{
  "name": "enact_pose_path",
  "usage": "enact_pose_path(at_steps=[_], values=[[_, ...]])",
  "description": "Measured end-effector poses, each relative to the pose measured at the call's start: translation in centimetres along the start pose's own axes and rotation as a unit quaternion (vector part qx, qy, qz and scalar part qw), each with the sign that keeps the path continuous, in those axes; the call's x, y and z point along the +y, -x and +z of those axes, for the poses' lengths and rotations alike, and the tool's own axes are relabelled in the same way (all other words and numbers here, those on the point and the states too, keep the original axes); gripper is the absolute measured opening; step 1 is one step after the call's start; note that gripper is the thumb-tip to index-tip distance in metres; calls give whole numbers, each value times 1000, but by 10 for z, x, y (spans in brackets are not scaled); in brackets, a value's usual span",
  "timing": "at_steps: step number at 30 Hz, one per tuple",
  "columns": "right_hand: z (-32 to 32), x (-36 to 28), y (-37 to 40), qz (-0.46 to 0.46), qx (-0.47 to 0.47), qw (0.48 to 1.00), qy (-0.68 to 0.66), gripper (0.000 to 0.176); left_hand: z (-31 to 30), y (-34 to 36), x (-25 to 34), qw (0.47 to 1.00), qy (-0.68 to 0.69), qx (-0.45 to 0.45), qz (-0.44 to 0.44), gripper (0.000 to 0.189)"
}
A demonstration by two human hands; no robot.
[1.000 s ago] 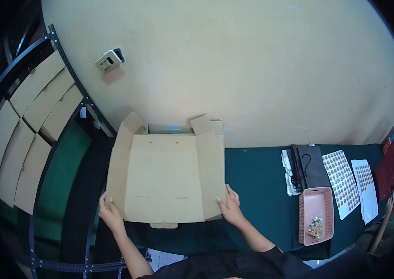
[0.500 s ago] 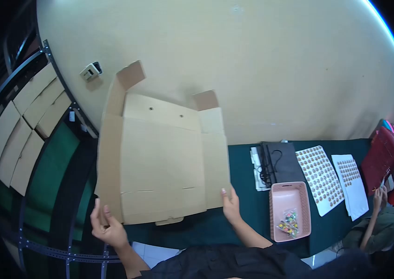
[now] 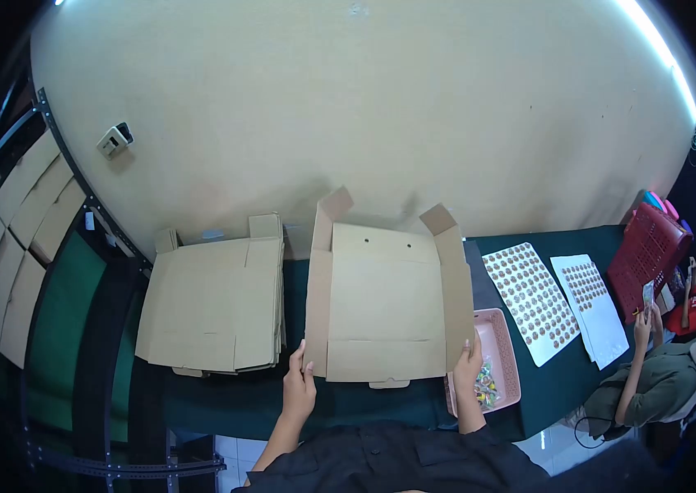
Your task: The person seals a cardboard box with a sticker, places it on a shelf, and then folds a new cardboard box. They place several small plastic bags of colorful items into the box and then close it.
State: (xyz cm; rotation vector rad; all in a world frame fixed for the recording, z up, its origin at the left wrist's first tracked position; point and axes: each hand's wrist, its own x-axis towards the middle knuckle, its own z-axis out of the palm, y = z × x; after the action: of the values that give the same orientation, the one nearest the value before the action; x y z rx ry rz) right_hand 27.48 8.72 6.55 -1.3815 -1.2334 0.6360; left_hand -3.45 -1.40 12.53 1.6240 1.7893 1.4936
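My left hand (image 3: 299, 390), right hand (image 3: 467, 371) clamped on opposite sides of open tan cardboard box (image 3: 385, 296), near front edge of green tabletop (image 3: 233, 403) — I'd pull evenly.

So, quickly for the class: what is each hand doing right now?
Left hand: closed on the left edge of the unfolded cardboard box.
Right hand: closed on the same box's right edge.
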Motion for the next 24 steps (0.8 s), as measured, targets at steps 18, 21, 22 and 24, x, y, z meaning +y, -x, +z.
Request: enact_pose_path(at_steps=[18, 21, 22, 24], values=[[24, 68, 37, -50, -174, 940, 289, 45, 25, 94, -126, 940, -282, -127, -142, 50], [24, 67, 45, -136, -133, 914, 358, 43, 34, 82, -121, 911, -339, -195, -129, 55], [23, 63, 47, -140, -129, 902, 387, 42, 37, 82, -125, 916, -306, -229, -122, 59], [21, 52, 54, -141, -124, 889, 418, 41, 46, 82, -138, 916, -297, -247, -111, 63]])
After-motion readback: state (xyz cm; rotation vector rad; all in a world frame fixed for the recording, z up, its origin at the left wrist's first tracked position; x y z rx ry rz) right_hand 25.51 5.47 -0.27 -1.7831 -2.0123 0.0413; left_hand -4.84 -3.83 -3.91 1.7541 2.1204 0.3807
